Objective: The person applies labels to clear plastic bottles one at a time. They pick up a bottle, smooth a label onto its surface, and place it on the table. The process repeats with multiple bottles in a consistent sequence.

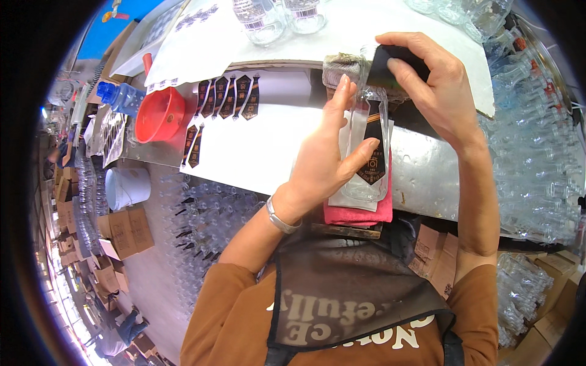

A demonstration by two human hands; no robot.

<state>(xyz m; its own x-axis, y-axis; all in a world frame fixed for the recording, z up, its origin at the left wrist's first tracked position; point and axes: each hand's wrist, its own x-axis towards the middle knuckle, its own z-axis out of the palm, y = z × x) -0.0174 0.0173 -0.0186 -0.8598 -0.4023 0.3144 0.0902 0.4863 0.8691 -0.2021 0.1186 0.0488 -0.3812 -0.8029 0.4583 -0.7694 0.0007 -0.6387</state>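
Note:
A clear glass bottle (360,189) lies on a folded pink cloth (360,215) in front of me, its neck pointing away. It bears a black, tie-shaped label (373,152) with orange markings. My left hand (329,146) rests along the bottle's left side, fingers stretched out and thumb reaching over the label's edge. Above the bottle's neck, my right hand (436,79) pinches a flat black piece (397,64) between thumb and fingers; its exact kind does not show. Just beyond the neck sits a greyish cloth-wrapped block (342,70).
Several tie-shaped labels (229,97) lie on a white sheet (262,143) to the left. A red bowl (160,116) and a blue bottle (121,99) stand past them. Glass bottles (531,152) crowd the right side; two labelled bottles (259,21) stand at the back. A white bucket (128,188) is lower left.

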